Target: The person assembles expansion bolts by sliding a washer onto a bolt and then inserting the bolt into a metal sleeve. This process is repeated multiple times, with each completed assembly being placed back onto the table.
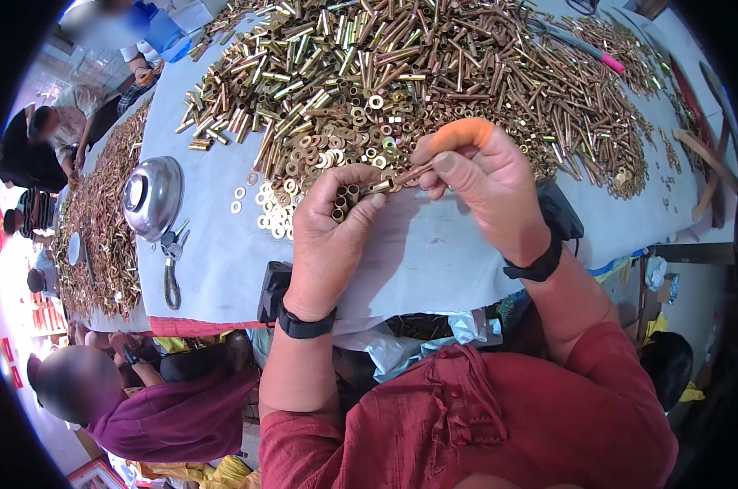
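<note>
My left hand (326,232) is closed around several short brass-coloured metal sleeves (349,194), their open ends showing. One sleeve (379,187) sticks out between its thumb and fingers toward the right. My right hand (499,183), an orange cover (467,133) on one finger, pinches a thin copper-coloured bolt (414,173). The bolt's far end meets the left hand's sleeve; whether it sits inside is too small to tell. Just beyond both hands lie loose flat washers (328,147), with a heap of sleeves (304,77) and a heap of bolts (499,77) behind.
An upturned shiny metal bowl (154,196) and keys on a cord (173,248) lie at the left of the pale-covered table (214,285). A pink-tipped tool (609,63) rests in the heap. A person in purple (173,416) sits at left, near another heaped table (108,236).
</note>
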Available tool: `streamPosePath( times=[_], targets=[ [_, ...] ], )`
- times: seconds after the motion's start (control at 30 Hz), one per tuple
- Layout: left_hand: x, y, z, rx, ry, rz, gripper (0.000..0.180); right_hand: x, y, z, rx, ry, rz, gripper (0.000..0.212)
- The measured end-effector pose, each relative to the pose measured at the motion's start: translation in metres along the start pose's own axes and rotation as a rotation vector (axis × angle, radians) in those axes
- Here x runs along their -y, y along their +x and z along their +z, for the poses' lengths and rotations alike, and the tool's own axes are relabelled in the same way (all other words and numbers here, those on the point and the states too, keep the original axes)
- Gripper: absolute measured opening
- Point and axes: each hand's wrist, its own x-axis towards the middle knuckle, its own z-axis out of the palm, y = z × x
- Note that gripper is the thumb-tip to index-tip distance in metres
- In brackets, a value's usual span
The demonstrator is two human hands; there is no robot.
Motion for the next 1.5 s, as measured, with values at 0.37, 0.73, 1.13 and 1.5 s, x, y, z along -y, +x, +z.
streamPosePath(
  times=[0.37,0.73,1.13,1.5],
  targets=[
    [-0.004,0.0,-0.003,-0.098,-0.833,-0.376,0.019,-0.008,-0.011,0.009,0.099,0.044,-0.041,0.017],
    [0.002,0.002,-0.017,0.023,-1.08,-0.432,0.016,-0.006,-0.016,0.016,0.309,-0.567,-0.456,0.012],
    [0.0,0.003,-0.018,0.063,-1.013,-0.437,0.019,-0.005,-0.022,0.022,0.364,-0.763,-0.627,0.015],
    [-0.004,0.0,-0.014,0.136,-0.968,-0.448,0.017,-0.004,-0.019,0.019,0.256,-0.943,-0.613,0.038]
  ],
)
